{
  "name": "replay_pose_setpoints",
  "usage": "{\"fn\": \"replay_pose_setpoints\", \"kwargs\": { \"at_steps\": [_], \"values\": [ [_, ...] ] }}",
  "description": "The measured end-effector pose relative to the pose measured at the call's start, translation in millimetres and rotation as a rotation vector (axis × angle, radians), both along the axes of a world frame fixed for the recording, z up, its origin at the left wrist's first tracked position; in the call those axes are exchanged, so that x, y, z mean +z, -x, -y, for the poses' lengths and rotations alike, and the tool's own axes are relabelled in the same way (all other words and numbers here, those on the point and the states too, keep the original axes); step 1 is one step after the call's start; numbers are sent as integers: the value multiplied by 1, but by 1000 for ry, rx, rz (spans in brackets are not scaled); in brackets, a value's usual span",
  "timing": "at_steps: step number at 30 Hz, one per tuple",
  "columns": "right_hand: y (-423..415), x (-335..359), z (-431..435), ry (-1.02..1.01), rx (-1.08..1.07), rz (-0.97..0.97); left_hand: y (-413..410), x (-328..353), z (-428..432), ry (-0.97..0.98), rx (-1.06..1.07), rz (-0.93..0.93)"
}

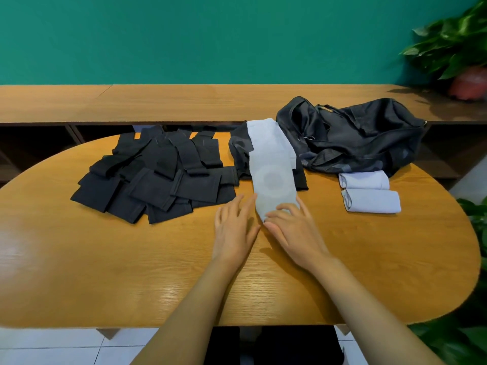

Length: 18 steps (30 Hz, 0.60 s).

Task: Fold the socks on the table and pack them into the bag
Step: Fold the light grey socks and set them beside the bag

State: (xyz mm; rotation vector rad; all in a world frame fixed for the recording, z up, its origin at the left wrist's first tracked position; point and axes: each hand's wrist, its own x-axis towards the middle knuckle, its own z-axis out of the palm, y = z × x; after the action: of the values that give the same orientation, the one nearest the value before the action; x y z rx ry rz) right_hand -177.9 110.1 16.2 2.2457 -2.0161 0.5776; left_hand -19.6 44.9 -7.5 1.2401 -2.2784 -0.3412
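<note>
While our left fingers point(243, 206) lie straight and loosely together, flat on the bench point(105, 259), their tips touch the left edge of a pale sock point(271, 172). Our right fingers point(288, 208) are bent over the near end of that sock, and with the thumb they seem to pinch its tip, though the grip is partly hidden. The left hand point(234, 229) and right hand point(293, 233) sit just beside each other, thumbs nearly meeting, with bare forearms reaching in from the bottom edge.

The pale sock lies stretched out away from us, near the middle of the bench, with a second pale layer showing along its right edge. It rests partly on a black sock point(239, 154). To the left we see a loose pile of black socks point(158, 177), flat and overlapping. To the right lie two folded pale bundles point(369, 192), side by side and touching. Just behind them sits a black bag point(355, 138), slumped, close to the far end of the pale sock.

Behind the bench runs a wooden shelf point(158, 101) against a green wall point(210, 35), with a potted plant point(456, 43) at the right.
</note>
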Motion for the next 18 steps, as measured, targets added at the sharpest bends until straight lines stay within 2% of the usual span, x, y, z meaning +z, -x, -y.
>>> {"fn": "replay_pose_setpoints", "kwargs": {
  "at_steps": [5,7,11,18],
  "values": [
    [-9,-9,-24,64,39,151,-4,-5,-4,173,-176,-33],
    [-6,-8,-33,82,5,208,-7,-3,-9,157,-155,-50],
    [3,-10,-49,-12,-85,179,-20,-4,-21,90,-100,-101],
    [2,-27,-67,107,-149,185,-39,-10,-51,26,-61,-158]
  ]
}}
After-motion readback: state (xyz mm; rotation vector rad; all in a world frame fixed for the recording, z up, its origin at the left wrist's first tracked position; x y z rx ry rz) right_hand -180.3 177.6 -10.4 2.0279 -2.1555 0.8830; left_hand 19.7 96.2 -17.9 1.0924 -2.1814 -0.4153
